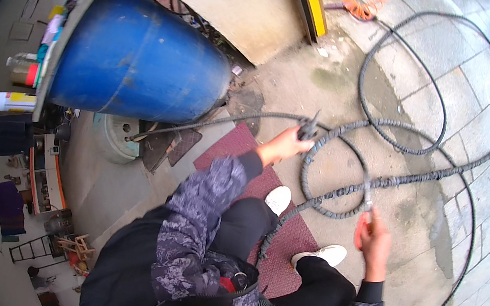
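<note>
My left hand (285, 145) is closed around a dark piece with a thin pointed tip (308, 128); its exact kind is too small to tell. Close by runs a black hose (239, 111), which goes leftward past the blue barrel. In my right hand (377, 236) is an orange-handled tool with a long pale blade (368, 194), like a knife. Its blade points away from me, across the thick hose wrapped in dark strips (397, 180). That hose lies in loops on the ground, with one end on the maroon mat between my feet.
A large blue barrel (143, 60) lies under a table edge holding bottles and cans at the left. Beyond my feet on the maroon mat (297, 231) are a yellow-black post (311, 1) and an orange coiled air hose (360, 3). Grey paving spreads to the right.
</note>
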`<action>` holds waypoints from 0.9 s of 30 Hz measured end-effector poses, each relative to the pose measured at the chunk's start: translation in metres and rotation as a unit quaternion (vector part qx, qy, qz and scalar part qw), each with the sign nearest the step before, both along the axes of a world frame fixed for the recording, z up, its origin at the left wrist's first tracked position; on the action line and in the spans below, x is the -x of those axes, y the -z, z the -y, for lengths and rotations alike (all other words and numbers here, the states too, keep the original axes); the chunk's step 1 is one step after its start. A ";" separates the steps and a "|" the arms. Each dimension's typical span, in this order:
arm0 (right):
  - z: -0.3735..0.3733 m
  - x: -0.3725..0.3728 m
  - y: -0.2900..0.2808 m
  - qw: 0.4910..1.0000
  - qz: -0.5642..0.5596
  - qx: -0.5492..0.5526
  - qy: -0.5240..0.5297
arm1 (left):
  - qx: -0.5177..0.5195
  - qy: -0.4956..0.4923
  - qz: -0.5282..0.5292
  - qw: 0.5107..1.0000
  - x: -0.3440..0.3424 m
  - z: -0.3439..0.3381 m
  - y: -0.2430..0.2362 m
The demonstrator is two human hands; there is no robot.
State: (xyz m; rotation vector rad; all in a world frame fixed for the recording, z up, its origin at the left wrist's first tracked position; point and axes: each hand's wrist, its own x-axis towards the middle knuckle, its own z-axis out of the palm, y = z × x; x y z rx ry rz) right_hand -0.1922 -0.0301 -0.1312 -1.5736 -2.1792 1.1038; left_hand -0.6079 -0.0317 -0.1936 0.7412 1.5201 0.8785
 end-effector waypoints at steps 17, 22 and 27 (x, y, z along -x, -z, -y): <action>0.084 0.272 -0.404 0.932 -0.006 -0.033 -0.362 | 0.164 -0.419 0.031 0.893 0.116 0.481 -0.321; 0.084 0.411 -0.496 0.902 -0.064 -0.113 -0.412 | 0.237 -0.563 -0.033 0.791 0.124 0.585 -0.326; 0.100 0.544 -0.554 0.888 -0.058 -0.216 -0.401 | 0.127 -0.682 0.079 0.716 0.129 0.643 -0.325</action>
